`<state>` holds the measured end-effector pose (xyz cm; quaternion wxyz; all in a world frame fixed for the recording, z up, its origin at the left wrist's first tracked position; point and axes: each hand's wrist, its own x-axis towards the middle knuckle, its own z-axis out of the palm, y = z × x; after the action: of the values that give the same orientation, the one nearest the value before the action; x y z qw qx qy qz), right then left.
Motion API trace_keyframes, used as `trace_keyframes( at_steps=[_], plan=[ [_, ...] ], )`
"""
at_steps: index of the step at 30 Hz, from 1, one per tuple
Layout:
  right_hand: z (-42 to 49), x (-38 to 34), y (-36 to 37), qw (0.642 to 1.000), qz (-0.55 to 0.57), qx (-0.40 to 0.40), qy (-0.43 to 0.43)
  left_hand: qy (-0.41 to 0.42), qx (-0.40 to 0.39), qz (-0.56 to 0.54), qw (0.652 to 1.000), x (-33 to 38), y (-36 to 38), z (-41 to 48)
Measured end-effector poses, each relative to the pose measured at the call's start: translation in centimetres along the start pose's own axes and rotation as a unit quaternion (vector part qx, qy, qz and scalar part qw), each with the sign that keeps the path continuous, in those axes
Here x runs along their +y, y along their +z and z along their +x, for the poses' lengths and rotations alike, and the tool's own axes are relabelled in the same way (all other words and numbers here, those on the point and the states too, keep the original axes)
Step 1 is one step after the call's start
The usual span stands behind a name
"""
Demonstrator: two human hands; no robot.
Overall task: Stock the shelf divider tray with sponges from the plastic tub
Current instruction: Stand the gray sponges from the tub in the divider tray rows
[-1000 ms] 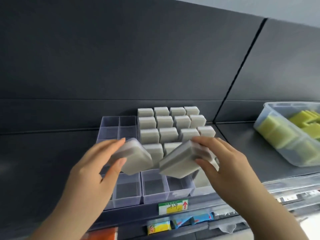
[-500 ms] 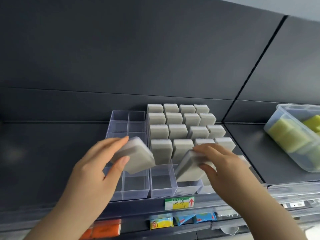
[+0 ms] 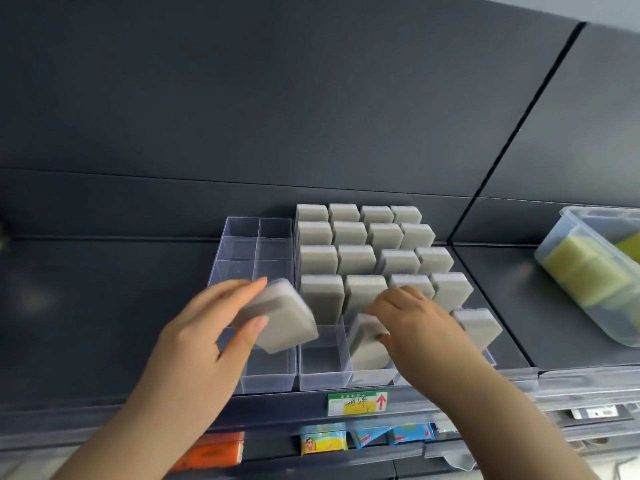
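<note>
left hand [image 3: 194,344]: a grey sponge [image 3: 277,318] is gripped between thumb and fingers above the tray [image 3: 242,237] | right hand [image 3: 412,323]: a second sponge [image 3: 365,344] is pinched upright in a front compartment | tub [image 3: 588,271]: seen at right

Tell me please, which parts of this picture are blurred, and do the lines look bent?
Head view: the left hand and its grey sponge are smeared by motion, as is the right hand; the standing sponges at the back of the divider tray are sharper; the shelf edge bows slightly from the wide lens.

dark shelf [image 3: 104,306], clear divider tray [image 3: 239,244], plastic tub [image 3: 588,271] at right
</note>
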<state>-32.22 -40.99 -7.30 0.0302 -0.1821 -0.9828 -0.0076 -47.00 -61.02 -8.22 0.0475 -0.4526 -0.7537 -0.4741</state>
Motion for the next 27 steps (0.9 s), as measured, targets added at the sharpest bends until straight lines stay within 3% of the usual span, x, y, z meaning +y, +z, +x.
trace_keyframes(
  at_steps=[5, 10, 27],
  plan=[
    [0.3, -0.1, 0.5, 1.0, -0.008, -0.021, -0.01, 0.008, -0.013, -0.02, 1.0, 0.6, 1.3, 0.8],
    [0.1, 0.4, 0.7, 1.0, -0.002, -0.019, -0.007, 0.032, -0.079, -0.006, 0.996, 1.8, 2.8, 1.8],
    [0.1, 0.2, 0.6, 0.999, -0.01, -0.033, -0.007, -0.001, -0.199, 0.054, 0.978, 0.3, 6.6, 2.2]
  ],
)
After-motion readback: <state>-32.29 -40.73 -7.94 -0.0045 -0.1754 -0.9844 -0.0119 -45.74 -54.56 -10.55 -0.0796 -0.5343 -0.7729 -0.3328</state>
